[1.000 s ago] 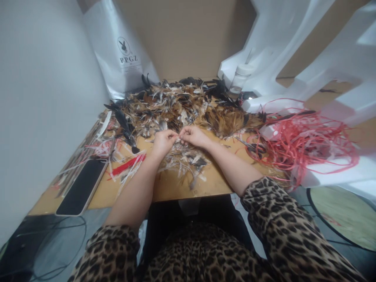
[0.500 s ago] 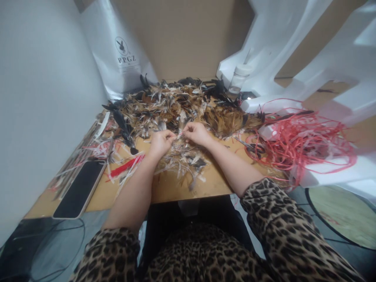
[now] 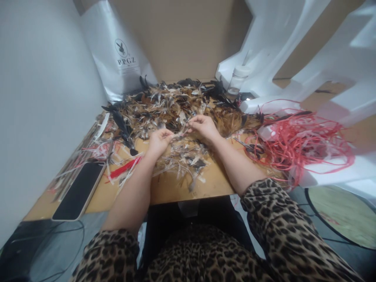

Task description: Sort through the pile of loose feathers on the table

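My left hand (image 3: 160,141) pinches a thin, pale feather (image 3: 178,135) between thumb and fingers, just above the table. To its upper right, my right hand (image 3: 205,127) also has its fingertips pressed together; what lies in them is too small to make out. Behind both hands spreads a large pile of brown, white and black feathers (image 3: 173,103). Below them lies a smaller heap of pale feather scraps (image 3: 188,156) on the wooden table (image 3: 173,192).
A phone (image 3: 79,192) lies at the left, near a red bundle (image 3: 125,167) and thin sticks (image 3: 79,156). At the right are scissors (image 3: 254,149), a tangle of red plastic strips (image 3: 305,141) and a lidded jar (image 3: 238,79). A silver bag (image 3: 126,74) stands behind.
My right hand has moved up and to the right, away from my left hand, so the gap between the fingertips is wider. The left hand has hardly moved.
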